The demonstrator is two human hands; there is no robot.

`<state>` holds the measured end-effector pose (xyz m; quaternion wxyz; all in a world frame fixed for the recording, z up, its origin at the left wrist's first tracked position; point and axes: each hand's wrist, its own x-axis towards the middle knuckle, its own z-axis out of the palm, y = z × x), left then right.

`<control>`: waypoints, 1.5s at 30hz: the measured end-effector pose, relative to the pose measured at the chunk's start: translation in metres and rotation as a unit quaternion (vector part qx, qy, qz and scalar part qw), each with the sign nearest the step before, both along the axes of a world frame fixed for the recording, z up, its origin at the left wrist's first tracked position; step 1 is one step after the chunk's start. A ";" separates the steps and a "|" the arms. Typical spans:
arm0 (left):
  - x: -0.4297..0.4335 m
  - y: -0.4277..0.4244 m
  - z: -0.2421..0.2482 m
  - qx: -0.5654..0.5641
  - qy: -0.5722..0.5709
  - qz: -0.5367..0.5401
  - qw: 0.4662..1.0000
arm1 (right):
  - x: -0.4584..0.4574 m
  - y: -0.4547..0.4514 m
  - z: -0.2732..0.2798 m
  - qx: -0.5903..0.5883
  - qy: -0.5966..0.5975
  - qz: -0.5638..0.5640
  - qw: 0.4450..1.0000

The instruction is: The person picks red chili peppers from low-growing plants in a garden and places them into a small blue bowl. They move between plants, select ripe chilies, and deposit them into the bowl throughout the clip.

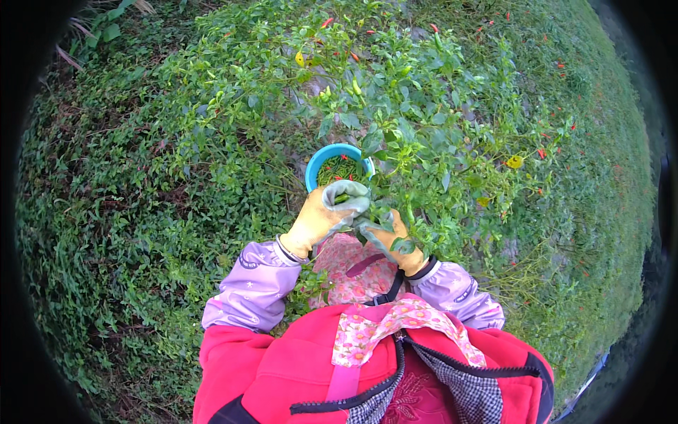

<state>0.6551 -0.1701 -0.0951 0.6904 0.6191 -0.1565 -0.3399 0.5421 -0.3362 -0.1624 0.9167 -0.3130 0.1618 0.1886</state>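
Observation:
My left hand [319, 216], in a yellow work glove with grey-green coated fingers, is curled around green chilli peppers [341, 199]. It is just on the near side of a blue bucket [314, 164], whose rim it partly covers. Many green chillies and a few red ones [339, 169] lie inside. Close by on the right, my gloved right hand [400, 244] reaches in among the leaves of a chilli plant [418, 212]. Its fingertips come near those of the left hand. Leaves hide part of them, so I cannot tell what they grip.
Chilli bushes [450, 106] with green and red fruit spread ahead and to the right. Low leafy growth [132, 238] covers the ground at left. A floral apron [349, 265] with a dark strap buckle [378, 300] hangs below my hands. A pale strip [588, 379] edges the field at lower right.

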 end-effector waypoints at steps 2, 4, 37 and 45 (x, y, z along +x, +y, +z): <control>-0.004 -0.002 0.000 -0.012 0.142 0.016 0.990 | 0.001 0.001 0.003 -0.036 -0.125 -0.059 0.990; -0.009 -0.001 0.000 -0.012 0.139 0.020 0.990 | 0.004 0.001 0.011 -0.071 -0.157 -0.033 0.984; -0.037 0.000 -0.008 -0.094 0.207 0.049 0.973 | -0.015 -0.017 0.016 -0.083 -0.043 -0.082 0.992; -0.045 -0.015 0.004 0.003 0.164 0.040 0.986 | -0.014 -0.013 0.024 -0.045 -0.025 -0.071 0.996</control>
